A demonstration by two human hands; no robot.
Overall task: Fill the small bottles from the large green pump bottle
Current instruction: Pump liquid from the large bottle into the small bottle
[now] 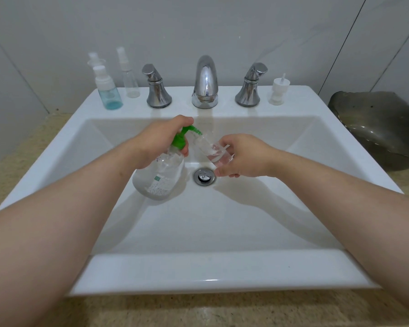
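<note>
mid-fill over the sink (pixel 222 267): left hand (pixel 156 140) grips pump bottle (pixel 158 175), right hand (pixel 243 156) grips small bottle (pixel 216 153) at nozzle; teal bottle (pixel 109 95) on back-left rim partly filled, clear bottle (pixel 130 80) looks empty.

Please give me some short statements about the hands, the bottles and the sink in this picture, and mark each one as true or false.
1. The left hand holds the large pump bottle by its green pump top. True.
2. The right hand is empty. False: it holds a small clear bottle, tilted toward the pump nozzle.
3. Both bottles are held over the sink basin. True.
4. Water runs from the faucet. False: no stream shows.
5. The blue-tinted bottle stands on the sink ledge, left of the faucet. True.
6. The loose white spray cap lies inside the basin. False: it stands on the ledge at the right.
</note>
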